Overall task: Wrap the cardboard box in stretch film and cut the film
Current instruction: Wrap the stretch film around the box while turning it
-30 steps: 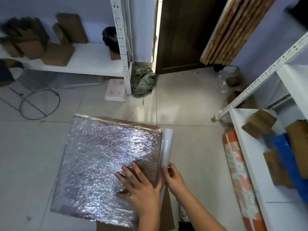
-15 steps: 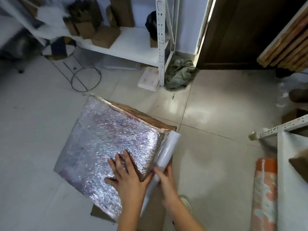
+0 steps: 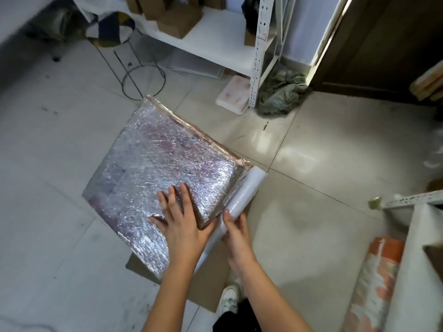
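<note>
A pale tiled floor (image 3: pixel 311 212) fills the frame, with a white shelf (image 3: pixel 215 41) of small cartons along the top, a wire stool (image 3: pixel 112 32) at upper left, a rag (image 3: pixel 280 92) by a dark door (image 3: pixel 383 44) at upper right, and an orange-patterned roll (image 3: pixel 374 281) at lower right.

The box (image 3: pixel 153 168) lies flat at the centre of the frame, turned like a diamond, its top face already covered in crinkled, shiny film. A flat sheet of cardboard (image 3: pixel 206 283) shows beneath its lower corner.

The left hand (image 3: pixel 182 226) lies palm down on the box's lower right part, fingers spread flat and pressing, gripping nothing. The right hand (image 3: pixel 236 232) is curled around the lower end of the film roll (image 3: pixel 242 192), fingers wrapped over it.

The roll sits tight against the box's right edge, its long axis parallel to that edge, running from lower left up to upper right. A short stretch of film bridges from the roll to the box top, so the roll is not yet cut free. The box lies to the left of the roll and of the right hand; the right hand is the one on the roll, the left the nearer to the box face.

In my judgement the wrap is well along, and the next move turns on carrying the roll down over that right edge, or parting the film there, while the left hand pins the box.
</note>
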